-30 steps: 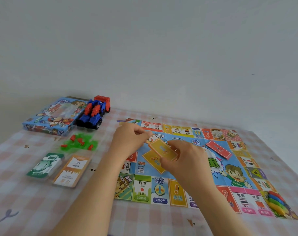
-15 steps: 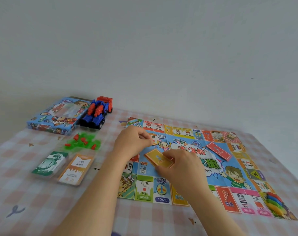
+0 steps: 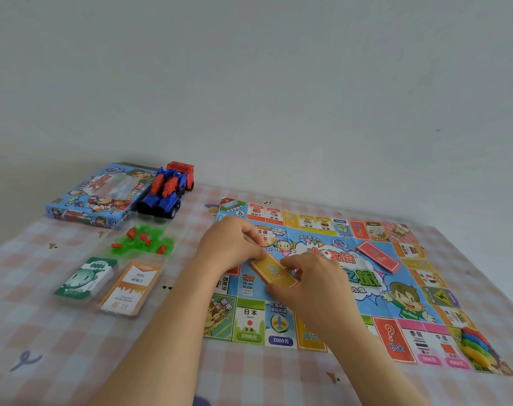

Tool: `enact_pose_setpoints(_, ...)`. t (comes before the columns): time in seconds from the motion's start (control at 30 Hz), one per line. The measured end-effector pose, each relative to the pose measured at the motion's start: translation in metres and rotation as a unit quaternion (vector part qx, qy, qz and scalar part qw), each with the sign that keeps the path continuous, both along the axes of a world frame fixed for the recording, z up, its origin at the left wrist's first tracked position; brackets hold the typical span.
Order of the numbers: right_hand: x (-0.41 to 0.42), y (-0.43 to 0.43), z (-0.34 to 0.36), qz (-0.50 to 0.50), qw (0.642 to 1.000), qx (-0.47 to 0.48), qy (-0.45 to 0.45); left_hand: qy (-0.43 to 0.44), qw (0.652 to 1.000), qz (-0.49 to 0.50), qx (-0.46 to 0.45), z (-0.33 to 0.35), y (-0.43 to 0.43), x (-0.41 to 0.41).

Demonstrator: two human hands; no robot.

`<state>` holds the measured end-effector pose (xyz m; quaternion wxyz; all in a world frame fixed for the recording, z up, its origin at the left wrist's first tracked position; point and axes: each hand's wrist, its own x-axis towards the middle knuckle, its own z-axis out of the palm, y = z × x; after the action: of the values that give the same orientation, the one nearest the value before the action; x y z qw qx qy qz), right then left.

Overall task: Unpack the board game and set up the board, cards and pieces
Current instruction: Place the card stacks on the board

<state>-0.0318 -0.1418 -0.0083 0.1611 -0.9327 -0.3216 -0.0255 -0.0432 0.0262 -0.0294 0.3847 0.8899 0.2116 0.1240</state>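
Yellow-orange rectangular deck of cards (image 3: 274,272) lies on the printed paper game board (image 3: 250,320), left of the board's middle, its long axis running slantwise from far-left to near-right. The left hand (image 3: 231,244) sits at the far-left end, fingers curled and thumb against that short edge, pinching it as far as the view shows; the right hand (image 3: 316,284) curls its fingers round the near-right end and covers it; so the deck lies between the two hands, each holding one end, neither nearer than the other. Whether the deck rests flat on the board or hangs just above it I cannot tell.

Further right on the board, well apart, a red rectangular deck of cards (image 3: 378,257) lies flat, slanted the same way; that parallel lie is probably the line to match. The step in hand looks like seating the yellow-orange deck in its place. The release turns on keeping the long axis on that slant; the left hand would lift off toward far-left and the right toward near-right, so that neither drags the stack askew or fans the cards.
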Motion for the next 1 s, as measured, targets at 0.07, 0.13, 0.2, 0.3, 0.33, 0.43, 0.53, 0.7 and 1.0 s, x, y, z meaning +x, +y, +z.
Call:
enact_pose_setpoints(0.07,-0.001,0.0,-0.001,0.0,1.0,0.006,0.0,-0.003,1.0,-0.001,0.002,0.0,0.0,0.0)
enact_pose_setpoints(0.13,-0.001,0.0,-0.001,0.0,1.0,0.011,0.001,-0.005,1.0,-0.002,0.005,0.0,0.0,0.0)
enact_pose_setpoints(0.2,-0.001,0.0,-0.002,-0.002,1.0,0.015,0.0,-0.006,1.0,-0.003,0.008,0.0,0.0,0.0)
enact_pose_setpoints(0.3,0.0,0.001,-0.004,-0.003,1.0,0.02,0.001,-0.009,1.0,-0.001,0.012,-0.001,0.0,0.0)
enact_pose_setpoints(0.33,0.0,0.001,-0.004,-0.003,1.0,0.021,0.001,-0.011,1.0,-0.001,0.012,-0.002,0.0,0.001)
enact_pose_setpoints(0.43,0.001,0.0,-0.005,-0.002,1.0,0.022,0.001,-0.017,1.0,0.001,0.013,-0.002,0.0,0.002)
enact_pose_setpoints(0.53,0.003,-0.001,-0.008,-0.001,0.999,0.034,0.005,-0.021,1.0,0.003,0.015,-0.004,0.001,0.004)
enact_pose_setpoints(0.7,0.011,0.003,-0.011,-0.013,0.997,0.074,0.009,-0.07,0.997,0.014,0.005,-0.005,0.0,0.005)
enact_pose_setpoints(1.0,0.014,0.033,0.011,0.018,0.997,0.075,-0.015,-0.112,0.988,0.063,0.082,0.036,0.006,-0.02)
